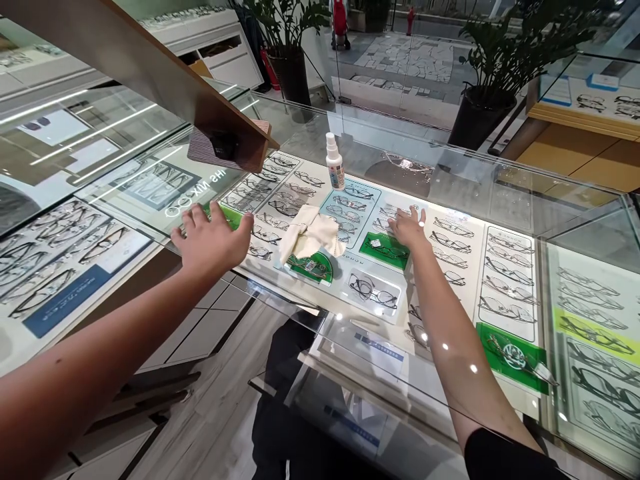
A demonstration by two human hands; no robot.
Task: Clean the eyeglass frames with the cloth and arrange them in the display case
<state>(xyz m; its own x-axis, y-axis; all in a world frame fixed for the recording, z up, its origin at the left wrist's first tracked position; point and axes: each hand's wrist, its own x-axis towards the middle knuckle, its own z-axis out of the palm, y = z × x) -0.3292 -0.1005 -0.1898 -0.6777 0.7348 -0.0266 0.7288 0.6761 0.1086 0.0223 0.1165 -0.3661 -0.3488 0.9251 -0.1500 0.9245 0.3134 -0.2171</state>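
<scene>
Both arms reach out over a glass display case (280,303). My left hand (213,240) is spread above the glass at the left, with nothing in it. Further right, my right hand (409,227) has its fingers apart on or just over the glass; whether it touches cannot be told. Between the hands a cream cleaning cloth (313,233) lies crumpled on the glass. Behind the cloth a white spray bottle (335,162) stands upright. Rows of eyeglasses (451,235) show under the glass, some on green cards (385,250).
A brown board or mirror back (165,73) on a ribbed base (225,147) leans over the case at upper left. Potted plants (487,100) stand behind the case. Below the case's near edge, an open drawer (350,373) with glass is near dark-trousered legs (285,400).
</scene>
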